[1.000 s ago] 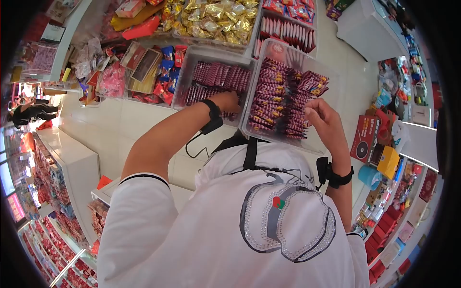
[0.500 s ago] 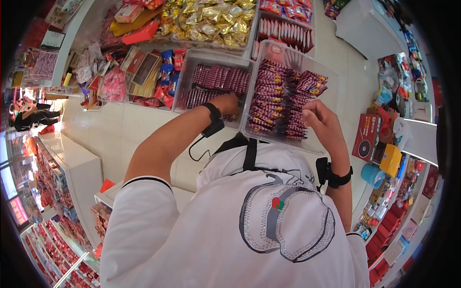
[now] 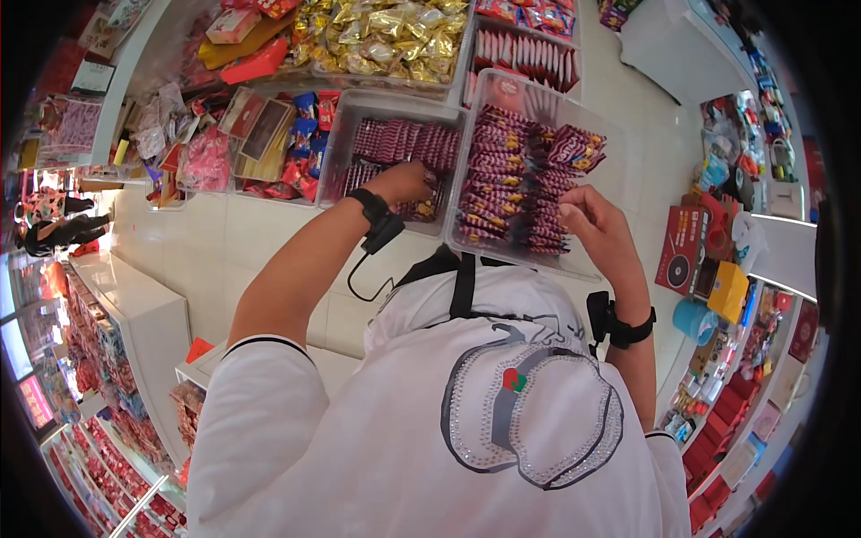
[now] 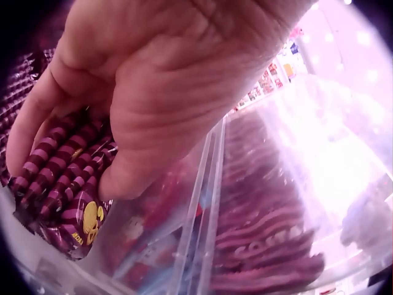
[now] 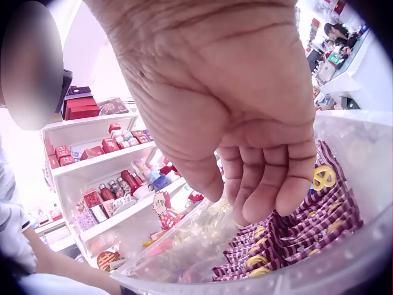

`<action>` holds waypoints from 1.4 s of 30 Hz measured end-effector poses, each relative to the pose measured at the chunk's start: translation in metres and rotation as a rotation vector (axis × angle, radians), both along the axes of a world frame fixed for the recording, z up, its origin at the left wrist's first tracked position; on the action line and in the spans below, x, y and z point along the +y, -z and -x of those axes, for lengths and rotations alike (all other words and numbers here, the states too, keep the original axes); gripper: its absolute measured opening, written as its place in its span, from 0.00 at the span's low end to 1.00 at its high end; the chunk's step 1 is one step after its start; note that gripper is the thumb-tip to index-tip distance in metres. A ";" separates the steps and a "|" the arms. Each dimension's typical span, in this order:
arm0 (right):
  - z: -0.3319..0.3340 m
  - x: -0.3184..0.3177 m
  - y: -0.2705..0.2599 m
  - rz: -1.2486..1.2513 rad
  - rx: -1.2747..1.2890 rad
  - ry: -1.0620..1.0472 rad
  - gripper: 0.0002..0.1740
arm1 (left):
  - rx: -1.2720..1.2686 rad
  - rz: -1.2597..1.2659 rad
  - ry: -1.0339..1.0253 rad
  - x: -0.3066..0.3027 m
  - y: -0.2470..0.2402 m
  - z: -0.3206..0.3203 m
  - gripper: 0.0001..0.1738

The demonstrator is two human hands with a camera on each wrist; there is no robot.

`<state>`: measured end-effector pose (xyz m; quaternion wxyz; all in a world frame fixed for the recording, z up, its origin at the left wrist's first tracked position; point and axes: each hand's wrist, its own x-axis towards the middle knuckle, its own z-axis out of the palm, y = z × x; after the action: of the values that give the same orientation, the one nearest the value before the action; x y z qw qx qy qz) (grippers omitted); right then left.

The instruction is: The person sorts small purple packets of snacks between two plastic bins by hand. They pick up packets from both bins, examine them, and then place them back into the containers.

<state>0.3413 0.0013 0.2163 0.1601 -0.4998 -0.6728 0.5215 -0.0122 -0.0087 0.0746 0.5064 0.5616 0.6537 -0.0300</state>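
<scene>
packets point(image 3: 498, 184) at the middle of the head view look like glossy, crinkled plastic film; the box point(image 5: 362, 140) at lower right of the right wrist view is smooth, see-through plastic. sweets point(image 3: 386, 40) at the head view's top wear shiny, foil-like wrappers; the shirt point(image 3: 269, 448) at its bottom is matt cloth.

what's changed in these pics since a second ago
The left hand has shifted slightly left inside the left tub, away from that tub's right wall. It now grips a bunch of striped packets; the earlier pictures hide whether it already had them. The right hand stays over the right side of the right tub, and the packet rows there look the same.
</scene>
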 end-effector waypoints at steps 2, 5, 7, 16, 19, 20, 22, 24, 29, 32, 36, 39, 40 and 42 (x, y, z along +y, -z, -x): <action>0.000 0.000 0.001 0.002 0.015 0.001 0.09 | -0.052 0.017 -0.123 -0.004 -0.005 0.014 0.34; -0.001 -0.001 0.002 0.005 0.001 0.011 0.09 | -0.154 -0.038 -0.237 -0.011 -0.022 0.041 0.35; 0.000 -0.001 0.004 0.000 0.063 0.039 0.09 | -0.226 -0.068 -0.352 -0.019 -0.052 0.048 0.35; 0.013 0.017 -0.015 0.158 0.266 0.003 0.16 | -0.625 -0.403 -0.791 -0.062 -0.152 0.040 0.39; 0.026 0.025 -0.030 0.230 0.406 -0.046 0.22 | -0.761 -0.460 -0.772 -0.067 -0.195 -0.005 0.37; 0.031 0.026 -0.035 0.253 0.465 -0.068 0.24 | -0.761 -0.497 -0.750 -0.066 -0.204 -0.023 0.35; 0.037 0.031 -0.039 0.308 0.540 -0.133 0.31 | -0.801 -0.467 -0.672 -0.060 -0.215 -0.055 0.37; 0.040 0.030 -0.042 0.385 0.626 -0.147 0.32 | -0.776 -0.454 -0.582 -0.050 -0.209 -0.083 0.37; 0.032 0.035 -0.020 0.651 0.800 -0.152 0.25 | -0.642 -0.622 -0.396 -0.025 -0.178 -0.147 0.32; 0.018 0.035 -0.019 0.746 0.875 -0.113 0.21 | -0.316 -0.758 -0.446 -0.025 -0.160 -0.170 0.33; 0.000 0.036 -0.011 0.770 0.925 -0.012 0.16 | 0.016 -0.922 -0.445 -0.033 -0.174 -0.200 0.41; -0.011 0.041 -0.005 0.755 0.955 0.009 0.15 | 0.027 -1.048 -0.377 -0.028 -0.178 -0.207 0.41; -0.014 0.041 -0.007 0.758 0.946 0.023 0.15 | -0.017 -1.053 -0.362 -0.027 -0.178 -0.210 0.40; -0.019 0.041 -0.013 0.777 0.932 0.033 0.15 | -0.099 -1.061 -0.332 -0.023 -0.179 -0.213 0.37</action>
<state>0.3601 0.0425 0.2290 0.2515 -0.2510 -0.2844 0.8904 0.2003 -0.0321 0.2535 0.1824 0.6296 0.6344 0.4098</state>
